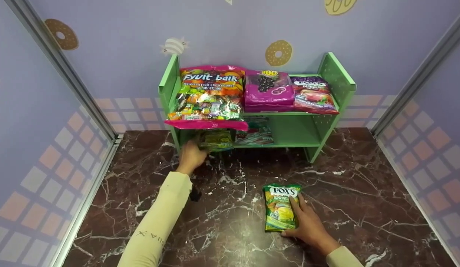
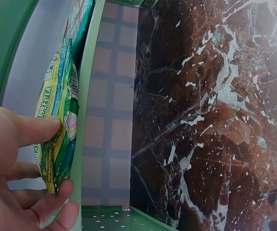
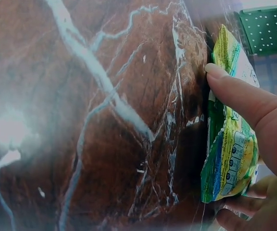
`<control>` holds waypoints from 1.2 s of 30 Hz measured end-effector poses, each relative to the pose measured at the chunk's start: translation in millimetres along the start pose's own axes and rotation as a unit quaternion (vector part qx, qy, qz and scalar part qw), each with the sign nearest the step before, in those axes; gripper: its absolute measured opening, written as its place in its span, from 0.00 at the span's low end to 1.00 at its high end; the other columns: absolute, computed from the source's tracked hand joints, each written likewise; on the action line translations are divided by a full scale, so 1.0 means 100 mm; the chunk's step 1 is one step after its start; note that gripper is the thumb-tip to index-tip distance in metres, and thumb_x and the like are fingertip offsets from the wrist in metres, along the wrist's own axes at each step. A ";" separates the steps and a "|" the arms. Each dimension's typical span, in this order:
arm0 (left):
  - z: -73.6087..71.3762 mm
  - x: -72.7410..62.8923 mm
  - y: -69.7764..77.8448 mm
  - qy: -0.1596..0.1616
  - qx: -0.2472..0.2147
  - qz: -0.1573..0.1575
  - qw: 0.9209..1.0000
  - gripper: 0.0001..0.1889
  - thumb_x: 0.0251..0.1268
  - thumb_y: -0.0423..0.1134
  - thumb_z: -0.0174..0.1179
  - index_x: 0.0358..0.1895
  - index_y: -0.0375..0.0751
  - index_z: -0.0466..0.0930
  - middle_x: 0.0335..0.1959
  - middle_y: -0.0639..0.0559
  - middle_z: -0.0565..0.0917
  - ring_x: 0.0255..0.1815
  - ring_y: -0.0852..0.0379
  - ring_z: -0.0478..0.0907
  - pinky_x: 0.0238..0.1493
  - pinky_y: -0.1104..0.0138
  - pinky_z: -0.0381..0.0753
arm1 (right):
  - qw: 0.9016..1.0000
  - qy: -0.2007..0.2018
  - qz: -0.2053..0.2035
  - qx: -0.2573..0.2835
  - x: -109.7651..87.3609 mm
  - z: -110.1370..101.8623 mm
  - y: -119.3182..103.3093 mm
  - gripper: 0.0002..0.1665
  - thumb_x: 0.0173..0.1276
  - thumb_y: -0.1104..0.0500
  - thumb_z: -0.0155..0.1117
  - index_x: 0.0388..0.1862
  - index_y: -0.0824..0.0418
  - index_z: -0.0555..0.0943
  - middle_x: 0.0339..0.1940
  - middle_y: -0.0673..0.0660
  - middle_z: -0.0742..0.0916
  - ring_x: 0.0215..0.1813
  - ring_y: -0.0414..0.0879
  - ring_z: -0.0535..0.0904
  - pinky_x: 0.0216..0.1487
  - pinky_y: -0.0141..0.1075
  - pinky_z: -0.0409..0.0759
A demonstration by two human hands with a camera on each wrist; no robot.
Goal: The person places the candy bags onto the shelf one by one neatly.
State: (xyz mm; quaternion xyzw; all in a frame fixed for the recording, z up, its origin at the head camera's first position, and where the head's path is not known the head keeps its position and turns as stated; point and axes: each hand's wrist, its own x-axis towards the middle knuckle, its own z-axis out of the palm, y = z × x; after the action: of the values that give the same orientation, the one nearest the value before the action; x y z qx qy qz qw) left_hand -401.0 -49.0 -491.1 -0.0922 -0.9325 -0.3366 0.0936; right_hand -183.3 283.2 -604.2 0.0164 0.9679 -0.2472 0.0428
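At the left end of the lower shelf, my left hand [image 1: 192,155] grips a yellow-green candy bag [image 1: 216,140]. The left wrist view shows the thumb on one side of that bag [image 2: 56,120] and fingers beneath its near end. Lower right in the head view, my right hand [image 1: 307,222] holds a green and yellow Fox's candy bag [image 1: 281,209] by its right side, over the marble-look surface. Its thumb lies along one edge of the bag [image 3: 232,149] in the right wrist view, with the fingers at the other end.
A green two-tier shelf [image 1: 296,135] stands against the back wall. On top sit a Fyvit baik candy bag [image 1: 211,96], overhanging the front, a purple grape bag [image 1: 268,91] and a Fox's berries bag [image 1: 314,94]. A green-and-red bag [image 1: 255,132] lies below. Panels enclose both sides.
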 end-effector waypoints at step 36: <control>0.07 0.17 0.04 0.035 0.113 0.010 0.993 0.20 0.66 0.44 0.57 0.57 0.37 0.79 0.36 0.34 0.86 0.36 0.34 0.83 0.36 0.42 0.80 | 0.999 0.020 -0.009 -0.041 -0.02 0.00 -0.04 0.73 0.33 0.36 0.82 0.76 0.59 0.59 0.76 0.72 0.59 0.65 0.77 0.66 0.61 0.66 0.67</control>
State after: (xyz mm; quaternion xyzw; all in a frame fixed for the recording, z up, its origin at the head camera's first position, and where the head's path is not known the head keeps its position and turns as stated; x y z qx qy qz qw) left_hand -416.9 -39.4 -490.4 -0.0788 -0.9596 -0.2313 0.1397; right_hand -181.5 279.7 -602.5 0.0110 0.9780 -0.2073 0.0213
